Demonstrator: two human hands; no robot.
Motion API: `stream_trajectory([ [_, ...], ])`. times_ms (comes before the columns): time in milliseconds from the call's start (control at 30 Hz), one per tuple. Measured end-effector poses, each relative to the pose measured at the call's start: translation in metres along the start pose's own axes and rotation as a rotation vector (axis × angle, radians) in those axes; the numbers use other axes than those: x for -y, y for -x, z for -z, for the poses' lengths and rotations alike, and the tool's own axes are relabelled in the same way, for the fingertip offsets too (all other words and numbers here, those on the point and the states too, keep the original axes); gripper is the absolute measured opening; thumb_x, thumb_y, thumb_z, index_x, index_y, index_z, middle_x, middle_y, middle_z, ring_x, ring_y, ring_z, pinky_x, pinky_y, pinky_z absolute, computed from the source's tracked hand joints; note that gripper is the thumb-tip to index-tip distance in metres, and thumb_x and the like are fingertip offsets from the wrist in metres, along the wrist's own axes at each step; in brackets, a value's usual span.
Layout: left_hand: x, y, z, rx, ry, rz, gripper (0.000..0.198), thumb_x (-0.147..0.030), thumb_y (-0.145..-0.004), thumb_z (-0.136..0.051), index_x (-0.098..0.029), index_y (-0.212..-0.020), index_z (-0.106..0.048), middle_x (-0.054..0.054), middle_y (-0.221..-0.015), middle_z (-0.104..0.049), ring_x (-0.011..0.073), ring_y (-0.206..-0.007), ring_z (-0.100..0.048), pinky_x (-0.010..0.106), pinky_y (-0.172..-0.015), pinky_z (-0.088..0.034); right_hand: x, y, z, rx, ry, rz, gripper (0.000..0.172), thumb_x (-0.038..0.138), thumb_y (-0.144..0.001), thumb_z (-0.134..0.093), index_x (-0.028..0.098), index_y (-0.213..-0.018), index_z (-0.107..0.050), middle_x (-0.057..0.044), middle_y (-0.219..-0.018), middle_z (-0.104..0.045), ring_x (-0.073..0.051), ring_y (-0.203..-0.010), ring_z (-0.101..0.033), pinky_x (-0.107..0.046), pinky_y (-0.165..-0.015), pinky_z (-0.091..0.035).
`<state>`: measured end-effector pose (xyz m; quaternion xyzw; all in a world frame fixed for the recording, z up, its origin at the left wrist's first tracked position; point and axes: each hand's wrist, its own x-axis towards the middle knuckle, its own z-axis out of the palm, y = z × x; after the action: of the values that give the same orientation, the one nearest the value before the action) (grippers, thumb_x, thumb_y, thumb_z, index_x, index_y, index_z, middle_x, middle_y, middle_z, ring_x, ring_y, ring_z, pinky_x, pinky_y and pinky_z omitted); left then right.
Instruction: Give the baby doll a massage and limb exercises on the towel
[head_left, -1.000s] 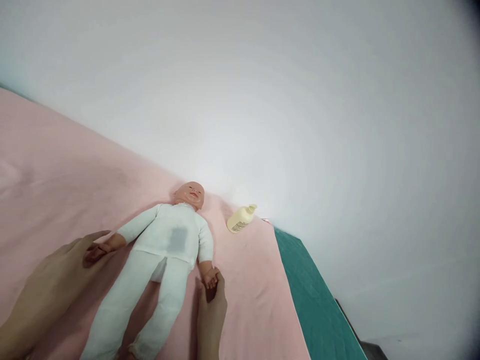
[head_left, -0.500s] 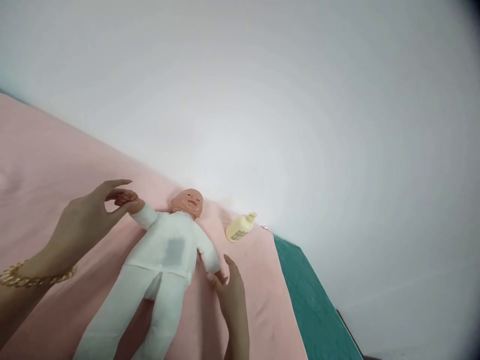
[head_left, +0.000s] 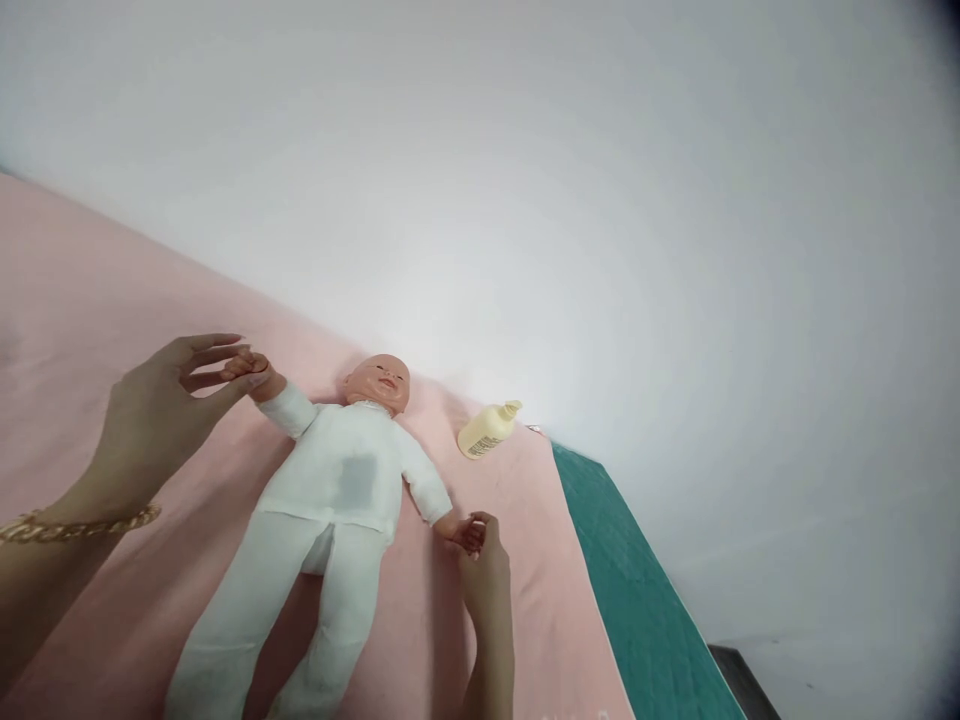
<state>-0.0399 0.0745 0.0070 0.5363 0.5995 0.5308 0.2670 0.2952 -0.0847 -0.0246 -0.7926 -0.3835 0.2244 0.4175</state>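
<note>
A baby doll (head_left: 330,470) with a white cloth body lies on its back on a pink sheet (head_left: 112,280). On the left, my left hand (head_left: 161,410) has its thumb and fingers closed around one of the doll's hands, with the arm stretched outward. My right hand (head_left: 484,560) pinches the doll's other hand on the right, that arm also held out from the body. A grey patch marks the doll's chest. Its lower legs run out of the bottom of the view.
A pale yellow pump bottle (head_left: 486,430) stands on the sheet to the right of the doll's head. Beyond the sheet shows a green mattress cover (head_left: 637,590). A white wall (head_left: 600,250) rises behind, and a dark object (head_left: 739,680) sits at lower right.
My right hand has closed on the doll's hand and drawn that arm outward to the right. My left hand has shifted slightly outward with the other doll hand.
</note>
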Motion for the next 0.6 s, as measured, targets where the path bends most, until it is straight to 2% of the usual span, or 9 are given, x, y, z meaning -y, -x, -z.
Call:
stream_trajectory([
  [100, -0.008, -0.01, -0.005, 0.01, 0.064, 0.057, 0.06, -0.064, -0.074, -0.069, -0.027, -0.122, -0.064, 0.003, -0.125, -0.068, 0.0321, -0.109, -0.067, 0.038, -0.075, -0.055, 0.019, -0.01, 0.007, -0.04, -0.066, 0.135, 0.04, 0.028, -0.067, -0.066, 0.024, -0.106, -0.063, -0.006, -0.098, -0.073, -0.025, -0.087, -0.07, -0.037, -0.075, -0.058],
  [200, -0.02, -0.026, -0.016, 0.028, 0.163, 0.141, 0.056, -0.053, -0.071, -0.076, -0.025, -0.118, -0.068, 0.003, -0.122, -0.07, 0.0308, -0.111, -0.066, 0.039, -0.084, -0.055, 0.044, -0.037, 0.012, -0.077, -0.167, 0.248, 0.045, 0.034, -0.069, -0.072, 0.021, -0.112, -0.067, -0.008, -0.106, -0.073, -0.024, -0.094, -0.07, -0.036, -0.081, -0.058],
  [267, -0.025, -0.04, -0.027, 0.05, 0.226, 0.21, 0.052, -0.047, -0.069, -0.081, -0.022, -0.114, -0.07, 0.004, -0.116, -0.071, 0.0308, -0.113, -0.064, 0.039, -0.09, -0.053, 0.062, -0.063, 0.008, -0.046, -0.278, 0.314, 0.053, 0.037, -0.068, -0.076, 0.02, -0.117, -0.066, -0.01, -0.114, -0.072, -0.024, -0.099, -0.069, -0.036, -0.085, -0.058],
  [333, -0.025, -0.055, -0.041, 0.112, 0.272, 0.239, 0.047, -0.045, -0.069, -0.082, -0.02, -0.107, -0.073, 0.005, -0.113, -0.072, 0.03, -0.116, -0.061, 0.037, -0.093, -0.051, 0.079, -0.09, -0.004, 0.011, -0.375, 0.339, 0.054, 0.042, -0.071, -0.077, 0.019, -0.118, -0.066, -0.012, -0.119, -0.071, -0.023, -0.101, -0.069, -0.036, -0.087, -0.057],
  [433, -0.012, -0.08, -0.065, 0.239, 0.322, 0.229, 0.042, -0.046, -0.067, -0.082, -0.017, -0.097, -0.075, 0.006, -0.11, -0.073, 0.0273, -0.111, -0.061, 0.033, -0.092, -0.05, 0.097, -0.125, -0.035, 0.133, -0.428, 0.339, 0.047, 0.046, -0.081, -0.068, 0.016, -0.117, -0.066, -0.012, -0.114, -0.073, -0.022, -0.105, -0.069, -0.034, -0.09, -0.056],
  [500, 0.001, -0.094, -0.08, 0.313, 0.33, 0.236, 0.045, -0.049, -0.063, -0.084, -0.015, -0.092, -0.076, 0.007, -0.102, -0.075, 0.0266, -0.102, -0.064, 0.032, -0.084, -0.051, 0.104, -0.142, -0.055, 0.136, -0.366, 0.331, 0.043, 0.049, -0.089, -0.061, 0.013, -0.112, -0.068, -0.01, -0.104, -0.074, -0.021, -0.102, -0.069, -0.032, -0.087, -0.056],
  [600, 0.02, -0.106, -0.095, 0.374, 0.322, 0.239, 0.049, -0.053, -0.056, -0.087, -0.011, -0.079, -0.076, 0.009, -0.079, -0.073, 0.0275, -0.084, -0.064, 0.032, -0.07, -0.049, 0.107, -0.157, -0.079, 0.106, -0.299, 0.343, 0.038, 0.047, -0.096, -0.059, 0.012, -0.105, -0.069, -0.007, -0.098, -0.073, -0.018, -0.094, -0.069, -0.033, -0.084, -0.057],
])
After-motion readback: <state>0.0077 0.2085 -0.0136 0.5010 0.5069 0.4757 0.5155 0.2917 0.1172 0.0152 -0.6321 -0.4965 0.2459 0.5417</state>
